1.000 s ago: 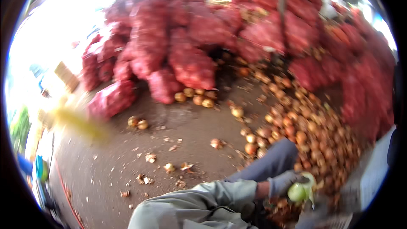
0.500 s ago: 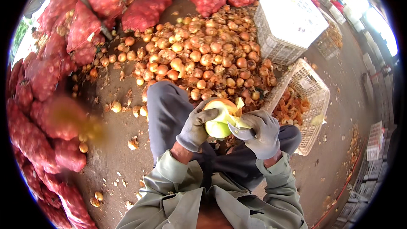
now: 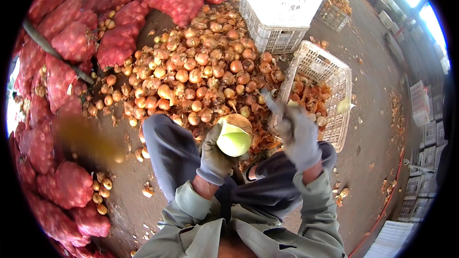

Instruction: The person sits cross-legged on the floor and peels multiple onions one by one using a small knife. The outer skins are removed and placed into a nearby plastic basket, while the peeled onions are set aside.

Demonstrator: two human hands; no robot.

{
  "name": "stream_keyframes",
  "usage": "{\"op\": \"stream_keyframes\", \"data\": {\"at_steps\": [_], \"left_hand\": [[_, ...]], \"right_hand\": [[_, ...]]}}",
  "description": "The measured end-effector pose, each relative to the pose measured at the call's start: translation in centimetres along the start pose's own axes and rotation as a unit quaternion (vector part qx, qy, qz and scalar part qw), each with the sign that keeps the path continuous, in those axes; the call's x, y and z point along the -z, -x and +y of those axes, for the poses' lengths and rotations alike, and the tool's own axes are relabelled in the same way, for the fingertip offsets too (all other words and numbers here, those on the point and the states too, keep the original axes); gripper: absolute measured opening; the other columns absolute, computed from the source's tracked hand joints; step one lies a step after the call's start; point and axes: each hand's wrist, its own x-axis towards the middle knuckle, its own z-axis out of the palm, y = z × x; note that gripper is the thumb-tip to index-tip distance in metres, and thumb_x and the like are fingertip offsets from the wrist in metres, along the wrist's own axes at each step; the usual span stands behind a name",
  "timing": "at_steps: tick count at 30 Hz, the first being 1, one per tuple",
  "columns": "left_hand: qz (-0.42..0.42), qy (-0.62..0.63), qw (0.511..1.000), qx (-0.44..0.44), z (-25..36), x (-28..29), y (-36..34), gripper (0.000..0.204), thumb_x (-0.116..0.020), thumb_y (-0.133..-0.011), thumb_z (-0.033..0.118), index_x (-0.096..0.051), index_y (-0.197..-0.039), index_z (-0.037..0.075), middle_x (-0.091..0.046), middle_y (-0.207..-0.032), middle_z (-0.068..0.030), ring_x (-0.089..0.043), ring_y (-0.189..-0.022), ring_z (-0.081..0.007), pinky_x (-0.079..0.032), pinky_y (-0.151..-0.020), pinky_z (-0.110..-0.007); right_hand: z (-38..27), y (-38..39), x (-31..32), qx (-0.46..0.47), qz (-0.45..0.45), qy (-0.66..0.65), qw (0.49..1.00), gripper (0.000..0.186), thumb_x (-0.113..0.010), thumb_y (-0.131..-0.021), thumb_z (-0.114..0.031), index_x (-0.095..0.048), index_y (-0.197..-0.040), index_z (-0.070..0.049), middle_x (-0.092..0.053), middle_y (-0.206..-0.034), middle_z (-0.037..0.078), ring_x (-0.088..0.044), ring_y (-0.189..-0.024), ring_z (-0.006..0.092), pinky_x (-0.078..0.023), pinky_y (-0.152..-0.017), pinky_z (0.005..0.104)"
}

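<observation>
My gloved left hand [image 3: 212, 161] is closed around a partly peeled onion [image 3: 234, 139], held above my lap. Pale green flesh shows on the near side of the onion, and brown skin still covers its far side. In my gloved right hand [image 3: 302, 138], raised beside the peel crate and smeared by motion, is a small knife [image 3: 271, 102] with its blade pointing away to the upper left. The knife is apart from the onion. Just beyond my knees spreads a large heap of unpeeled onions [image 3: 191, 74].
A plastic crate [image 3: 342, 102] with onion skins and some onions stands at my right. Behind it are stacked white crates [image 3: 279, 5]. Red mesh sacks [image 3: 174, 2] line the left and far sides, a pole [image 3: 50, 48] leaning among them. More crates [image 3: 429, 136] stand far right.
My right hand has swung the knife up and away from the onion toward the peel crate. The loose skin hanging from the onion is gone. The view has shifted to the right.
</observation>
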Motion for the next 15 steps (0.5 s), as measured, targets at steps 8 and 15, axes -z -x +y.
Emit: {"op": "stream_keyframes", "data": {"at_steps": [8,15], "left_hand": [[-0.021,0.059,0.998,-0.015,0.1,-1.2,-2.4,0.051,-0.057,-0.091,0.051,-0.058,-0.122,0.01,-0.066,-0.111,-0.0091,-0.065,-0.095,-0.0273,-0.056,-0.072,-0.045],[-0.054,0.069,0.996,0.005,-1.0,-0.5,-3.3,0.05,-0.059,-0.089,0.05,-0.059,-0.123,0.013,-0.065,-0.116,-0.0066,-0.063,-0.104,-0.0263,-0.055,-0.081,-0.046]], "right_hand": [[-1.1,4.2,-1.4,-0.028,-0.112,-0.056,0.992,0.024,-0.057,-0.092,-0.023,-0.061,-0.111,-0.009,-0.056,-0.074,0.011,-0.058,-0.065,0.033,-0.045,-0.054,0.0424],[-0.6,4.9,-3.2,-0.057,-0.056,0.0,0.997,0.028,-0.056,-0.093,-0.023,-0.06,-0.116,-0.008,-0.054,-0.073,0.011,-0.057,-0.063,0.033,-0.045,-0.055,0.0427]]}}
